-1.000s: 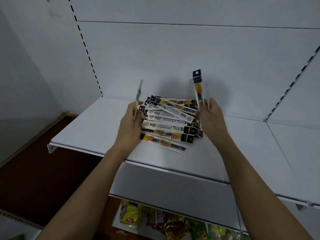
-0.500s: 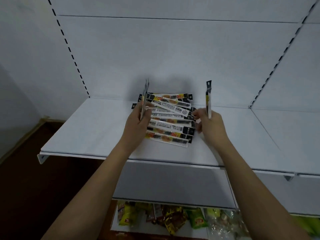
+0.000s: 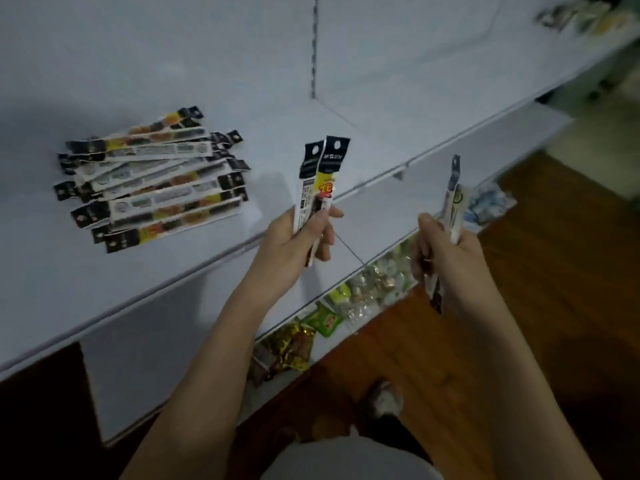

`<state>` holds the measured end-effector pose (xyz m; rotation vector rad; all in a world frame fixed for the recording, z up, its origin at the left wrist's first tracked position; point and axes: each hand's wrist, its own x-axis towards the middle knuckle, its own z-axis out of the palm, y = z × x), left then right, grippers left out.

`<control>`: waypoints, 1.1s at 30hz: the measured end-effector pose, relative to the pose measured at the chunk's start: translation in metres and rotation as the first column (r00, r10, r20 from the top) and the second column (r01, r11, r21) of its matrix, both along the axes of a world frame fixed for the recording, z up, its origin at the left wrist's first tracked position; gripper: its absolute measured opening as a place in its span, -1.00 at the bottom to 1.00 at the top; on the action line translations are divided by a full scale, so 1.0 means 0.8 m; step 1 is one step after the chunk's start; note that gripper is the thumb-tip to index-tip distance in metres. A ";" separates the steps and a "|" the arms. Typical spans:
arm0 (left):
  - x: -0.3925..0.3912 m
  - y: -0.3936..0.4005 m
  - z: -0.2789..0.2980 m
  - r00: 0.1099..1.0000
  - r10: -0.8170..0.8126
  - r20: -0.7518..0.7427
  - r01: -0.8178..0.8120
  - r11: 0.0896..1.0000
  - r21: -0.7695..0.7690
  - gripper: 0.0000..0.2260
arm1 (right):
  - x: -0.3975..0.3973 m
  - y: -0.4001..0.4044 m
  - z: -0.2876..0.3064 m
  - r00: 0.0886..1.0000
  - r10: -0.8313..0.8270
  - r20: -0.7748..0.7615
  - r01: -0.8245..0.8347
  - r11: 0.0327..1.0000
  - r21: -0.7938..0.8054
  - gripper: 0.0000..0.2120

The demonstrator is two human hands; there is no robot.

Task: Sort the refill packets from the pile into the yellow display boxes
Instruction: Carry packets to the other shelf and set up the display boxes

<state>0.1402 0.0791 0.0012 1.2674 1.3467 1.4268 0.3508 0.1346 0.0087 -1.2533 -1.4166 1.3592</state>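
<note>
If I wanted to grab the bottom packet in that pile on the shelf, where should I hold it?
Probably pinch the black end of the bottom refill packet. That end pokes out at the pile's front-left corner, nearest the shelf edge. Come from the front and left, sliding it out low, since the packet lies flat and other packets overlap its far edge.

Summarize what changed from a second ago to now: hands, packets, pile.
Both hands came off the pile and drew back to the right, past the shelf edge. The left hand now grips two packets upright; earlier only one showed. The right hand keeps its packet. The view swung right and down. The pile stays fanned on the shelf. No yellow boxes in view.
</note>
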 end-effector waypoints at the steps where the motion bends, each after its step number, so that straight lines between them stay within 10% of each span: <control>1: 0.017 0.003 -0.013 0.998 -0.056 0.027 0.057 0.998 -0.029 -0.82 | 0.027 -0.012 -0.006 0.998 -0.065 -0.004 0.065 0.998 -0.021 -0.61; 9: 0.161 0.053 -0.075 0.970 -0.237 0.050 0.241 0.934 -0.264 -0.88 | 0.218 -0.064 -0.063 0.905 -0.425 0.033 0.423 0.887 -0.183 -0.83; 22: 0.440 0.121 -0.132 0.849 -0.516 0.111 0.491 0.696 -0.524 -0.78 | 0.457 -0.060 -0.119 0.838 -0.545 0.015 0.512 0.776 -0.369 -0.89; 27: 0.471 0.204 -0.141 0.880 -0.434 0.196 0.469 0.722 -0.508 -0.84 | 0.509 0.019 -0.119 0.794 -0.588 -0.155 0.498 0.776 -0.388 -0.90; 33: 0.503 0.347 -0.163 0.921 -0.303 0.247 0.391 0.731 -0.559 -0.81 | 0.573 0.134 -0.136 0.803 -0.595 0.012 0.564 0.755 -0.335 -0.82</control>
